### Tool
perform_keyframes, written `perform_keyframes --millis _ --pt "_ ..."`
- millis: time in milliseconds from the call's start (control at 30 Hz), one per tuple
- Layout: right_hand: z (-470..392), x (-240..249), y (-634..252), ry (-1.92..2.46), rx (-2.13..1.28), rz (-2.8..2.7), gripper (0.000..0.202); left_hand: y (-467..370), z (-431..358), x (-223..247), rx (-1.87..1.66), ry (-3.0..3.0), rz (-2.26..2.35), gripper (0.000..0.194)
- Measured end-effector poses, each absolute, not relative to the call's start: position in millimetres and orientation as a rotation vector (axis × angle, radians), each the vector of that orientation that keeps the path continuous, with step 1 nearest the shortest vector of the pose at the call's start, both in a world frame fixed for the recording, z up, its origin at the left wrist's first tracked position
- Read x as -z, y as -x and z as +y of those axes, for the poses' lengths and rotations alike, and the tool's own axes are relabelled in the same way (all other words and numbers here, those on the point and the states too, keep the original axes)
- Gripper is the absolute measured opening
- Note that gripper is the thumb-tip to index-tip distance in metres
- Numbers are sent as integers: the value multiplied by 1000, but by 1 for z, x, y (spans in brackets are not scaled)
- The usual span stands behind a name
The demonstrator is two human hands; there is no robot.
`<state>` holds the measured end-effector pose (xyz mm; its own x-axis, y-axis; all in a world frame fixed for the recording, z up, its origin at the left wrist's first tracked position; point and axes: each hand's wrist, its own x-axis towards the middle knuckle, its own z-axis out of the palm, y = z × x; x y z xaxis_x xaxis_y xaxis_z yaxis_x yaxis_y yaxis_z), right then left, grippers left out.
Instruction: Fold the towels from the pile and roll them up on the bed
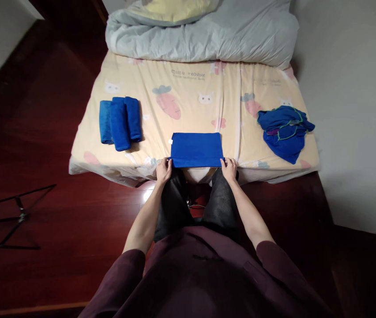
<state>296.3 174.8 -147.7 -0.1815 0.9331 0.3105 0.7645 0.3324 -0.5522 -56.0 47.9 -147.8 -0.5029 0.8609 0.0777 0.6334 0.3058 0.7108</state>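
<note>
A blue towel (196, 148), folded into a flat rectangle, lies at the near edge of the bed in front of me. Its near edge is turned over in a narrow strip, and a small white tag shows on its left side. My left hand (164, 169) pinches the near left corner between thumb and fingers. At the near right corner, my right hand (229, 168) grips the towel the same way. To the left lie several rolled blue towels (120, 123), side by side. On the right is a crumpled heap of blue cloths (285, 132) with green edging.
The bed (194, 110) has a cream sheet printed with carrots and rabbits. A bunched grey quilt (208, 39) and a yellow pillow (174, 9) are at the far end. A black tripod stand (20, 216) stands on the red floor at left. A wall (350, 110) rises on the right.
</note>
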Motion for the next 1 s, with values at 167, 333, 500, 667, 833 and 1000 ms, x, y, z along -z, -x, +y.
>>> perform_keyframes --millis 167,333,500,667,833,1000 --pt "175 149 -296 1495 -365 -1984 38 55 48 146 -986 -1339 2263 37" --pt "175 149 -295 1506 -350 -1983 36 56 47 146 -986 -1366 2291 36" --pt "174 149 -295 1508 -344 -1978 33 56 47 148 -998 -1382 2321 37" --pt "174 148 -295 1509 -364 -1973 35 56 46 148 -1007 -1382 2326 36" --pt "174 148 -295 1484 -311 -1970 36 54 47 145 -1009 -1362 2332 34" --pt "172 145 -295 1445 -275 -2018 29 54 46 144 -1017 -1354 2317 33"
